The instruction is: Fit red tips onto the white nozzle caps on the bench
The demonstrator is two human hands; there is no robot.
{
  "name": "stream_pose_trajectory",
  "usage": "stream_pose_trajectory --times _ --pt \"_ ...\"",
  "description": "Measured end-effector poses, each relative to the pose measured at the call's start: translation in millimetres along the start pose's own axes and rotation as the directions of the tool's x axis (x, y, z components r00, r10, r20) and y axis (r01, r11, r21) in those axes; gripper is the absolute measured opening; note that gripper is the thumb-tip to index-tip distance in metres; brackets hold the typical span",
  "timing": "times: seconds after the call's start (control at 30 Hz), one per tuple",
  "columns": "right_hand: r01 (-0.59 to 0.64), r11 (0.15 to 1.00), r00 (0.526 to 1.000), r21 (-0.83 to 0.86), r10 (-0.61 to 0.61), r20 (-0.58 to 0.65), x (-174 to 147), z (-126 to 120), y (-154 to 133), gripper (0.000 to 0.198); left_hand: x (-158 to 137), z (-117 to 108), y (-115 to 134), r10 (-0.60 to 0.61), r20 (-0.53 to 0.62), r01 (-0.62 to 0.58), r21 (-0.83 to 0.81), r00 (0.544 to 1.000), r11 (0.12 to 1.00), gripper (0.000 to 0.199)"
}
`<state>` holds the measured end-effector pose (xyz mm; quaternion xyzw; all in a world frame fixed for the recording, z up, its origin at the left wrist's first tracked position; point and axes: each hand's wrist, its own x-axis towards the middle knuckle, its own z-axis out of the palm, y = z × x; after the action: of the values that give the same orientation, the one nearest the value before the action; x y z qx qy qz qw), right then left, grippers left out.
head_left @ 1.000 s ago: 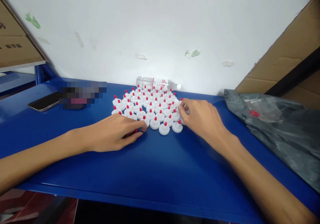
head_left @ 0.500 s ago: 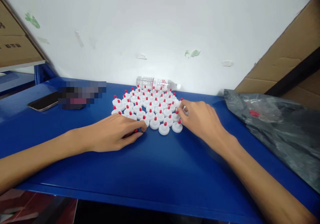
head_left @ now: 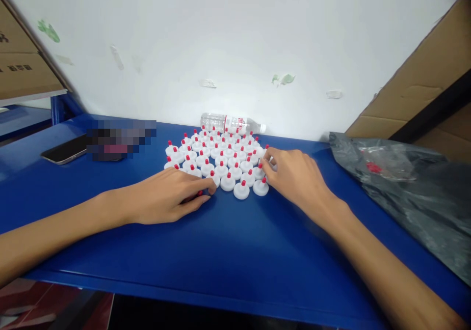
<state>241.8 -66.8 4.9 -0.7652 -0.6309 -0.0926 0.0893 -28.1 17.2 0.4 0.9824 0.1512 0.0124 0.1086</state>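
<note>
Many white round nozzle caps with red tips (head_left: 228, 181) stand upright in a tight cluster on the blue table (head_left: 221, 251). At the cluster's front left, my left hand (head_left: 176, 195) is closed, its fingers curled about a cap whose red tip (head_left: 199, 193) shows between thumb and forefinger. My right hand (head_left: 289, 173) has its thumb and fingers bent together against the right edge of the cluster. A red tip (head_left: 267, 147) rises just behind those fingertips, and a bit of white shows in the gap between them; the fingers hide most of what they touch.
A clear plastic bottle (head_left: 231, 123) lies on its side behind the caps, near the white wall. To the left are a phone (head_left: 64, 149) and a blurred-out item. A grey plastic bag (head_left: 405, 197) with a clear packet of red pieces (head_left: 374, 167) lies right. Cardboard (head_left: 412, 84) leans there.
</note>
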Motion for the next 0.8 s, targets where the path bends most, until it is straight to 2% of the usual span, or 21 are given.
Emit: stream_pose_trajectory --times 0.63,0.8 --pt "0.030 0.996 0.995 0.083 -0.022 -0.100 0.7 -2.1 0.6 0.025 -0.5 0.6 -0.6 0.008 -0.010 -0.008 0.019 1.000 1.000 0.019" --pt "0.040 0.994 0.985 0.102 -0.022 -0.174 1.3 -5.9 4.4 0.025 -1.3 1.0 -1.7 0.004 0.001 -0.004 0.014 1.000 1.000 0.017"
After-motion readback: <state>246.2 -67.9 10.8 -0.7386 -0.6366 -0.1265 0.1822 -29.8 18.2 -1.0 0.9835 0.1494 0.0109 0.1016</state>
